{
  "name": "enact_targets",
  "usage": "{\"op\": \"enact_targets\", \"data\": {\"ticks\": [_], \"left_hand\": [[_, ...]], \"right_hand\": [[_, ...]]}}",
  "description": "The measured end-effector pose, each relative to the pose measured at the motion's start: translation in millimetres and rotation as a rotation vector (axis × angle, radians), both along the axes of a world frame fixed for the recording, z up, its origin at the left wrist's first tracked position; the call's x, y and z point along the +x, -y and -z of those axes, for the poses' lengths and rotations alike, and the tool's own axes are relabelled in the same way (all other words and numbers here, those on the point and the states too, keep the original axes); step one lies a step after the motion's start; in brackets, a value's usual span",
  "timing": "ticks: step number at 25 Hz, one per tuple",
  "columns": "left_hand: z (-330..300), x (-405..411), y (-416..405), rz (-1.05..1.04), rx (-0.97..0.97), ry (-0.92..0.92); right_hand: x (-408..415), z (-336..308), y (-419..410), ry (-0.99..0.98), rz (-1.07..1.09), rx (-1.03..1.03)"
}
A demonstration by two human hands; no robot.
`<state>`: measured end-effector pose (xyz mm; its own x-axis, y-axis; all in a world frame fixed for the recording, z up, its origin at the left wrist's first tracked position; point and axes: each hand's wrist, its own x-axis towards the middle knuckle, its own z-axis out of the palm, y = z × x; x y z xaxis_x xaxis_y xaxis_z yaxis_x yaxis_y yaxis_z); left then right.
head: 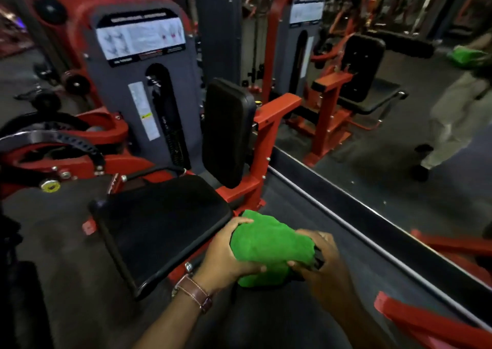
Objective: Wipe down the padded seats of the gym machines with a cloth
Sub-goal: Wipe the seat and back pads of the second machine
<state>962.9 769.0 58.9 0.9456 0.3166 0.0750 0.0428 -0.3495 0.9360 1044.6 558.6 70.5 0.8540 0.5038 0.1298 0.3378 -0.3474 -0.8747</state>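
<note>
You hold a bunched green cloth [269, 247] between both hands, in the air just off the near right corner of the padded seat [159, 223]. Your left hand [229, 252] grips the cloth's left side, fingers curled over the top and thumb tucked beneath; a brown leather watch strap [195, 291] circles that wrist. Your right hand [319, 258] clutches the cloth's right side, fingers wrapped round its edge, and something dark shows under those fingers, though what it is cannot be made out.

The black seat lies just left of your left hand, flat and bare, not touched by the cloth. Beyond your hands the upright black back pad [229, 133] stands on the red frame [269, 125], and farther left of that rises the grey weight-stack shroud [143, 82] with its instruction placard [139, 38].

To the right of your right hand a mirror [372, 135] runs along the floor, showing the same machine reflected, and a person's pale trousers with a green cloth held at their side.
</note>
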Motion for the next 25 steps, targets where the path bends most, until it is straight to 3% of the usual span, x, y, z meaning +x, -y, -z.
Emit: {"op": "enact_targets", "data": {"ticks": [5,10,12,15,20,21,25], "left_hand": [[0,38,-21,-0.267,0.184,0.026],[3,91,-69,-0.431,0.377,0.066],[12,123,-92,-0.539,0.294,0.165],[19,177,-124,-0.767,0.007,0.364],[5,266,-179,-0.862,-0.383,0.395],[-3,288,-197,-0.861,-0.42,0.384],[-21,370,-235,-0.616,-0.214,0.069]], "right_hand": [[70,-7,-66,0.069,-0.178,0.014],[121,-19,-151,0.3,-0.358,0.025],[145,-29,-187,0.299,-0.352,0.045],[175,-44,-244,0.412,-0.321,0.049],[239,-51,-327,0.385,-0.195,0.0],[255,-52,-343,0.402,-0.169,0.007],[320,-47,-378,0.472,-0.034,0.028]]}}
